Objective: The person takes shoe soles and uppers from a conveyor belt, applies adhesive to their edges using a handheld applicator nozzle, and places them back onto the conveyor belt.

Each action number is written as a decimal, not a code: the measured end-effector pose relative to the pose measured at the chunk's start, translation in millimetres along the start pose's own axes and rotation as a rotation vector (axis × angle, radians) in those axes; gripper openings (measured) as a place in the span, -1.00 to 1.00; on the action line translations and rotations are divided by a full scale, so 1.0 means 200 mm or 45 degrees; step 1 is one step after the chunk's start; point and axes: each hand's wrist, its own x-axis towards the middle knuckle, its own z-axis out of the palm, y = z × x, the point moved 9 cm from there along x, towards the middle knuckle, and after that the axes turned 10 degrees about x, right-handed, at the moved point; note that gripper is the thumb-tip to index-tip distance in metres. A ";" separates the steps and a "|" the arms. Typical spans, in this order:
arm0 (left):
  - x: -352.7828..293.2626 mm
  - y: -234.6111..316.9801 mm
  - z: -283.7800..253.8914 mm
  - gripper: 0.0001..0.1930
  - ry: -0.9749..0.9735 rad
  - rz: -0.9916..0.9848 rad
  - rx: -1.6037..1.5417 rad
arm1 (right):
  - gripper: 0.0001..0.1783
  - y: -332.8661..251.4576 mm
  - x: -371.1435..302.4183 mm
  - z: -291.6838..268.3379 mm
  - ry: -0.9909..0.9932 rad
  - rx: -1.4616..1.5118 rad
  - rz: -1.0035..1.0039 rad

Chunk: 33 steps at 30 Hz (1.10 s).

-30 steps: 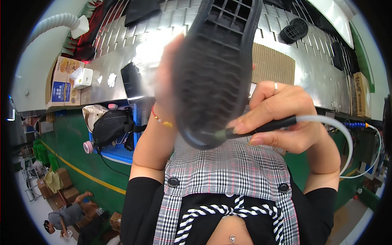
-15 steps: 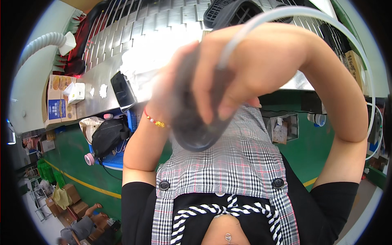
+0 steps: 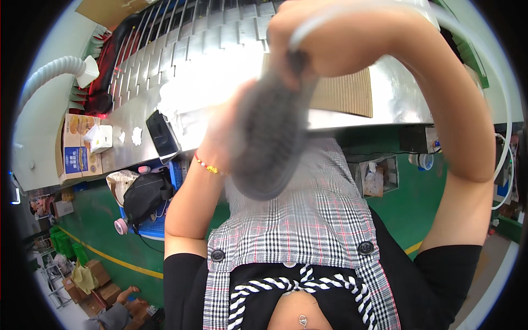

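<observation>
Left hand (image 3: 225, 124), blurred, curled on left edge of dark, ridged, rounded shoe sole (image 3: 269, 137); right hand (image 3: 322, 47) closed round dark tool (image 3: 297, 61) with smooth whitish hose (image 3: 507, 118).

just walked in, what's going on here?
A person in a plaid apron has a black shoe sole in the left hand, tread showing. The right hand is at the sole's upper part, holding a black tool fed by a whitish tube. Blur hides whether its tip touches. A cardboard sheet and a phone lie on the metal workbench.
</observation>
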 end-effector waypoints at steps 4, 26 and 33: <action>-0.06 0.05 0.07 -0.29 -0.318 0.102 -0.571 | -0.77 -0.14 -0.34 -0.17 1.159 -0.334 -0.188; -0.18 0.06 -0.11 -0.33 -0.304 0.740 -0.660 | -0.64 -0.22 -0.31 0.23 1.916 0.339 -0.314; -0.18 0.07 -0.08 -0.37 -0.223 0.726 -0.610 | -0.67 -0.22 -0.33 0.16 1.976 0.274 -0.353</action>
